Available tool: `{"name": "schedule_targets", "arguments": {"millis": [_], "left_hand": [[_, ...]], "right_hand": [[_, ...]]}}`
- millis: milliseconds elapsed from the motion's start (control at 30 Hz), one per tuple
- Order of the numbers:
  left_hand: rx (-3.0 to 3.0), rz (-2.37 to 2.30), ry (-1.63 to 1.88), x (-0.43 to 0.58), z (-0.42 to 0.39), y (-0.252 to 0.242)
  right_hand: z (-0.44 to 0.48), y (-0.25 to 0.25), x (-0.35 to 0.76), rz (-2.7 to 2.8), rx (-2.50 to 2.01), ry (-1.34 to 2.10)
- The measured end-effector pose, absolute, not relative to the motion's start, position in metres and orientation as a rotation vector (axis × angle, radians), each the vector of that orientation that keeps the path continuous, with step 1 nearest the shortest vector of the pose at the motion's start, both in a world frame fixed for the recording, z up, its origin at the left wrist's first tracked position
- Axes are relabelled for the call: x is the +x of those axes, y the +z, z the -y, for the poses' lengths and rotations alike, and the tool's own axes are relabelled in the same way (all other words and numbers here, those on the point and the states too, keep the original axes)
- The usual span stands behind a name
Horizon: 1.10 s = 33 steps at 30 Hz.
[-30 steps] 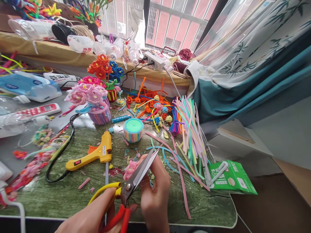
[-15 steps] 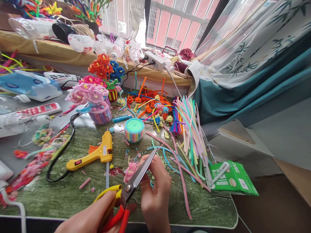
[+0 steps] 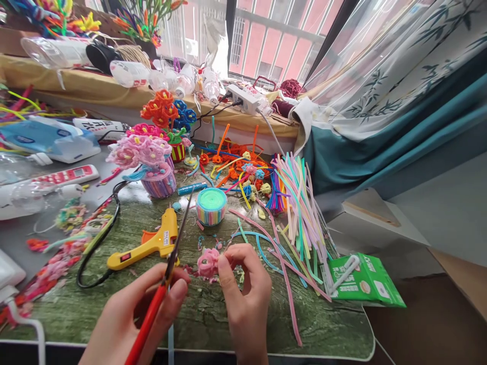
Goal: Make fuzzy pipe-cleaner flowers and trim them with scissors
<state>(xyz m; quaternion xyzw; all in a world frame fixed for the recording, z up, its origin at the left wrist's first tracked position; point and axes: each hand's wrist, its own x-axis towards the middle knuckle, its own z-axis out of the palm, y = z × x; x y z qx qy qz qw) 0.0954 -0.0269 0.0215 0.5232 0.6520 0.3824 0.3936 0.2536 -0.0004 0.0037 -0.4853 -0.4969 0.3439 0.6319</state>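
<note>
Over a green wood-grain tabletop [image 3: 205, 327], we seem to be at a trimming or shaping step; any cut from here would call for a steady pinch. Our left hand [image 3: 122, 314] curls partly closed around red-handled metal scissors [image 3: 152, 314]; our right hand [image 3: 245, 294] pinches a fuzzy pink flower [image 3: 212, 256] just to its left.

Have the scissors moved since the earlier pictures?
Yes: the scissors have swung left; their tips, earlier right of the teal-topped round pot, now appear to its left.
</note>
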Motion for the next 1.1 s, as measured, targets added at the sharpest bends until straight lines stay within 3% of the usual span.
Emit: {"name": "schedule_targets", "arguments": {"millis": [433,733,1100], "left_hand": [[1.360,-1.441,1.179,0.128,-0.035,0.049],[1.156,-1.692,1.322,0.113,-0.050,0.046],[1.207,-1.453,1.225,0.115,-0.035,0.039]], "right_hand": [[-0.003,-0.002,0.250,1.258,-1.143,0.700],[-0.005,-0.002,0.252,1.332,-1.195,0.594],[-0.003,-0.001,0.256,1.509,-1.248,0.299]]}}
